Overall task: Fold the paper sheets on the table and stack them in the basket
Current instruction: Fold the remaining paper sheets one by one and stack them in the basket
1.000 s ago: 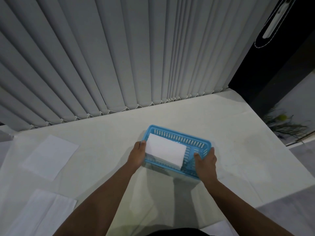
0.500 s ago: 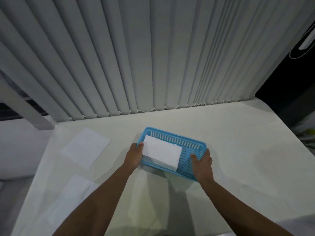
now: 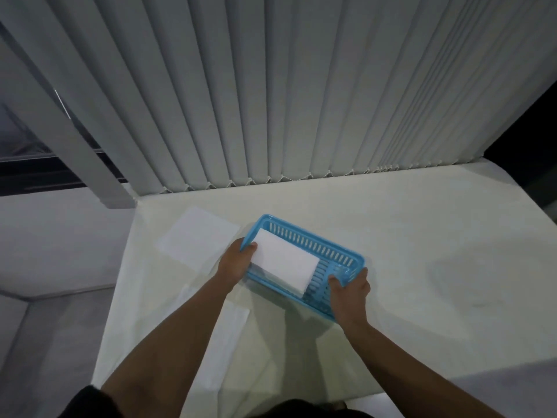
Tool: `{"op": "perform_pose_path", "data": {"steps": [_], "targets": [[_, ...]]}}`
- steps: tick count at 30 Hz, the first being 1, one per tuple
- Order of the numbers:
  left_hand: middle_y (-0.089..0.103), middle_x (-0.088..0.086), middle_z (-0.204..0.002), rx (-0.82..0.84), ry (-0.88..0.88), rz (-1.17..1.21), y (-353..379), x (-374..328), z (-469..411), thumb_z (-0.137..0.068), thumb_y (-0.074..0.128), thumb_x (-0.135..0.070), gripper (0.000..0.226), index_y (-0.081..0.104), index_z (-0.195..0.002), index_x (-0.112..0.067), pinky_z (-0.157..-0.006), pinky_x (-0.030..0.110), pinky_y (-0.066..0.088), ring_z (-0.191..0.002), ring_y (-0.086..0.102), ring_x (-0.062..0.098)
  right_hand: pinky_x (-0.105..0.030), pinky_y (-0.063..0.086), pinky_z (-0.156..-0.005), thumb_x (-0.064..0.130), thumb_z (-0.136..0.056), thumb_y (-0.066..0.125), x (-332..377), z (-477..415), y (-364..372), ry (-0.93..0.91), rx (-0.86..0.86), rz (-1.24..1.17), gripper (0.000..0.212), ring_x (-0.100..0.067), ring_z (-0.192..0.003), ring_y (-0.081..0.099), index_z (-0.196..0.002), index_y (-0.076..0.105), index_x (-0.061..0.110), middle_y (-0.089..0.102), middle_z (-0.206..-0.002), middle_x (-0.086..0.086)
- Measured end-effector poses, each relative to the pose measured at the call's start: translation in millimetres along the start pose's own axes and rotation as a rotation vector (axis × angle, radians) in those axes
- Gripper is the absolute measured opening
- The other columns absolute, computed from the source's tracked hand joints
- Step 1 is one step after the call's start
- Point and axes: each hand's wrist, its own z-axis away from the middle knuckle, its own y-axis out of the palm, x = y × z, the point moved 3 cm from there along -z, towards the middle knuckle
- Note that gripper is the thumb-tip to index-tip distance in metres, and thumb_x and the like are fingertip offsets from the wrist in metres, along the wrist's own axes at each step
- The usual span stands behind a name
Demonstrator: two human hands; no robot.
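Note:
A blue slotted plastic basket (image 3: 316, 242) sits at the middle of the white table (image 3: 422, 267). A stack of folded white paper (image 3: 286, 262) lies in its left half. My left hand (image 3: 236, 262) grips the basket's left end, thumb on the paper's edge. My right hand (image 3: 349, 292) grips the basket's near right corner. An unfolded sheet (image 3: 196, 236) lies flat to the left of the basket. Another sheet (image 3: 229, 336) lies nearer me, partly under my left forearm.
Grey vertical blinds (image 3: 286, 101) hang along the table's far edge. The table's left edge drops to a grey floor (image 3: 54, 297). A dark opening (image 3: 530, 140) shows at the far right.
The view has swung left, and the basket now lies closer to the unfolded sheets. Both hands keep their hold on the basket's ends.

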Motion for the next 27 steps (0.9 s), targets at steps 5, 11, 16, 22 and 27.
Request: {"op": "perform_pose_path", "data": {"steps": [5, 11, 16, 22, 27], "targets": [[0.051, 0.011, -0.14, 0.013, 0.047, -0.122, -6, 15, -2, -0.097, 0.039, -0.046, 0.053, 0.04, -0.142, -0.019, -0.109, 0.046, 0.039, -0.125, 0.051, 0.029, -0.046, 0.013, -0.118, 0.037, -0.092, 0.056, 4, 12, 0, -0.054, -0.103, 0.292, 0.085, -0.04, -0.144, 0.016, -0.152, 0.005, 0.004, 0.012, -0.159, -0.021], [0.047, 0.013, -0.143, -0.195, 0.072, -0.129, -37, 41, 16, -0.098, 0.04, -0.043, 0.051, 0.042, -0.14, -0.015, -0.112, 0.043, 0.036, -0.132, 0.044, 0.029, -0.051, 0.004, -0.118, 0.038, -0.088, 0.053, 38, 41, 30, -0.463, -0.111, 0.694, 0.067, -0.042, -0.145, 0.012, -0.147, 0.033, 0.013, 0.009, -0.161, -0.018], [0.051, 0.014, -0.138, -0.301, -0.008, -0.217, -74, 80, 41, -0.094, 0.051, -0.033, 0.046, 0.047, -0.136, -0.014, -0.107, 0.042, 0.036, -0.13, 0.045, 0.032, -0.049, -0.008, -0.118, 0.035, -0.092, 0.047, 72, 72, 80, -0.786, 0.091, 0.919, 0.052, -0.035, -0.148, 0.002, -0.142, 0.04, 0.022, 0.008, -0.162, -0.01], [0.042, 0.009, -0.146, -0.402, -0.195, -0.359, -100, 130, 85, -0.085, 0.061, -0.039, 0.065, 0.038, -0.142, -0.016, -0.108, 0.043, 0.034, -0.135, 0.034, 0.032, -0.048, -0.002, -0.119, 0.025, -0.091, 0.047, 84, 105, 150, -1.082, 0.34, 1.062, 0.044, -0.034, -0.147, 0.009, -0.134, 0.05, 0.019, 0.016, -0.161, -0.007], [0.036, 0.006, -0.148, -0.42, -0.31, -0.412, -94, 164, 114, -0.077, 0.065, -0.053, 0.076, 0.034, -0.14, -0.022, -0.111, 0.043, 0.033, -0.134, 0.037, 0.029, -0.048, 0.003, -0.121, 0.024, -0.095, 0.042, 81, 117, 202, -1.182, 0.56, 1.277, 0.051, -0.032, -0.148, 0.008, -0.145, 0.036, 0.019, 0.015, -0.162, -0.005]]}}
